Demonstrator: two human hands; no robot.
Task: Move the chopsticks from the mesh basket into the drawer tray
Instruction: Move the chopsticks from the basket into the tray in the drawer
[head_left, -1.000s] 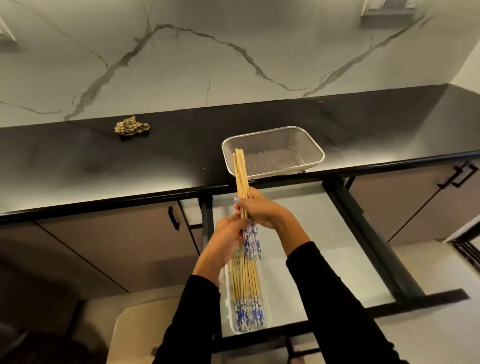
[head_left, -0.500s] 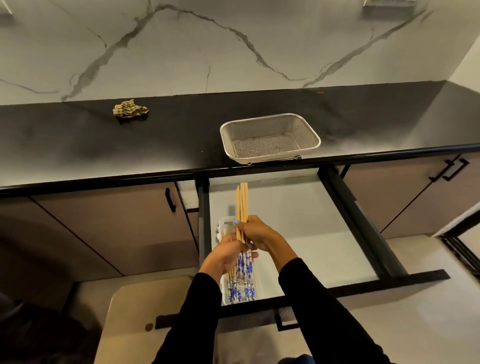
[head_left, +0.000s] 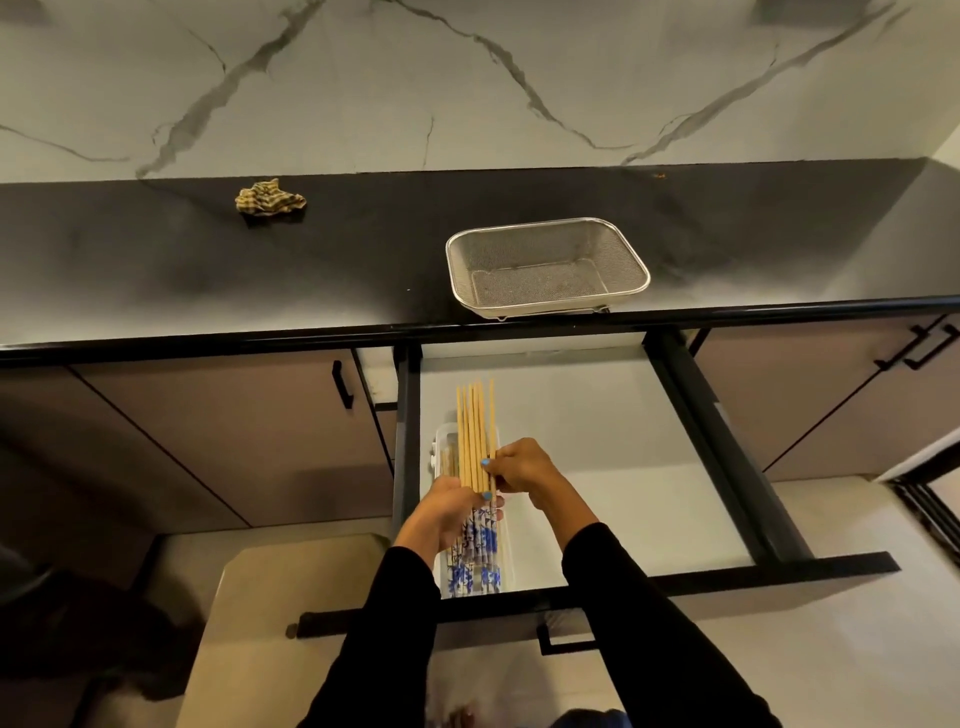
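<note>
A: So where are the chopsticks (head_left: 475, 431) right now?

B: Both hands have them, over the tray (head_left: 441, 447), which sits at the left side of the open drawer (head_left: 597, 441). The left hand (head_left: 447, 512) is wrapped around the bundle near the blue-and-white patterned ends, fingers (head_left: 485, 498) clenched on it. The right hand (head_left: 517, 467) pinches the same bundle from the right side, a bit farther up the wooden shafts. Plain tips point toward the back of the drawer, sticking out past the tray's far end.

A: Anything already in the tray?

B: Yep, more patterned ends lie at the tray's near end, right below the hands. Can't tell whether the held bundle touches them.

A: And the basket (head_left: 548, 265)?

B: On the black tabletop (head_left: 208, 270), behind the drawer, right at the tabletop's front edge. Nothing visible inside it. There's also a crumpled checked cloth (head_left: 269, 197) well off to the basket's left, near the marble wall.
</note>
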